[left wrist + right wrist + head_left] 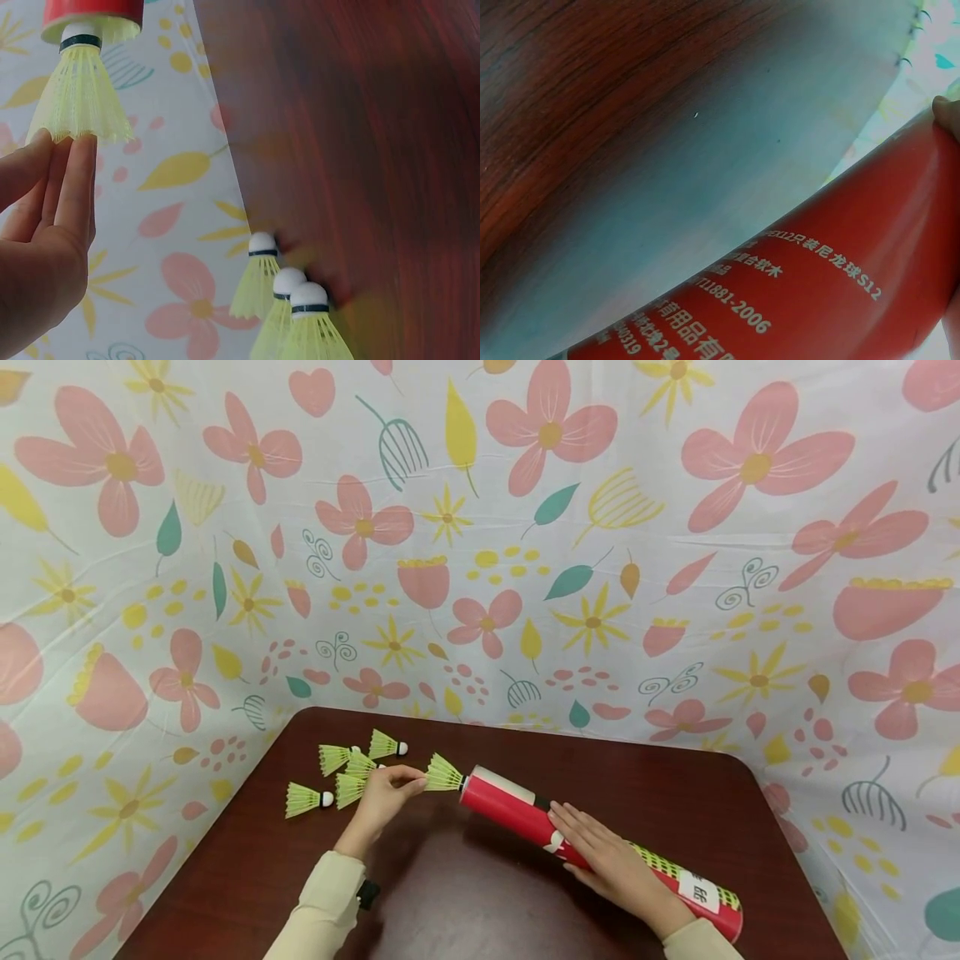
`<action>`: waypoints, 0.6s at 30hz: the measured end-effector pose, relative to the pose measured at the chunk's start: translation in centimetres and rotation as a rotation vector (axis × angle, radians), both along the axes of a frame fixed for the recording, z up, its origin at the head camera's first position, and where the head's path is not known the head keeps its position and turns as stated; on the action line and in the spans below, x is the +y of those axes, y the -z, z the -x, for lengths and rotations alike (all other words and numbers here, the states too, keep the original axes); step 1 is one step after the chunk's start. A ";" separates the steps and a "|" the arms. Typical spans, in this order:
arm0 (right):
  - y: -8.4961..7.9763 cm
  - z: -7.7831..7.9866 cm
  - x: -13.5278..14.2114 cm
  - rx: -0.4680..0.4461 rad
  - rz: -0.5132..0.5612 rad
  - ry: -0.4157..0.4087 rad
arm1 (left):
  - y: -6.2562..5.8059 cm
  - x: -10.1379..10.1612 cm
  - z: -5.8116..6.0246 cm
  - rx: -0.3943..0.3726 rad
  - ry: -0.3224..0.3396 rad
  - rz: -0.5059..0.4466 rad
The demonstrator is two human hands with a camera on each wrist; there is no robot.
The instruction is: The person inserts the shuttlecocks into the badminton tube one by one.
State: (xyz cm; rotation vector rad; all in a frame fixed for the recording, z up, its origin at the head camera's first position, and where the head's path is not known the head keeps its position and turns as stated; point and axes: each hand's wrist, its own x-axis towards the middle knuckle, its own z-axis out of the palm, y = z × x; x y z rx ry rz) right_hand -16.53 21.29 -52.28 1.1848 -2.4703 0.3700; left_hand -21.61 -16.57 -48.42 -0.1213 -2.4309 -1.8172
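Observation:
My left hand (387,793) pinches a yellow-green shuttlecock (444,773) by the rim of its skirt, between thumb and fingertips. In the left wrist view the shuttlecock's (81,97) white cork is at the mouth of the red tube (112,9), its dark band just outside. My right hand (600,857) holds the red shuttlecock tube (510,810) around its middle, fingers laid across the top. The tube slants from the table's centre down to the right, its open end facing the left hand. Printed white lettering covers the tube (840,277) in the right wrist view.
Several more yellow-green shuttlecocks lie on the dark wooden table (465,893) left of the hands, among them one (303,799) nearest the left edge and one (384,745) farther back. A flower-patterned cloth (480,527) hangs behind the table and along its sides.

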 end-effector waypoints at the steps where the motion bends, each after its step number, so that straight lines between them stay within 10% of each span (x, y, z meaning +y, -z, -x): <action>1: 0.0 0.0 0.0 -0.007 0.002 0.001 | 0.0 0.2 0.0 0.000 0.009 -0.007; 18: -0.1 -0.2 -0.1 -0.011 0.000 -0.006 | 0.8 2.4 0.6 0.054 0.075 0.017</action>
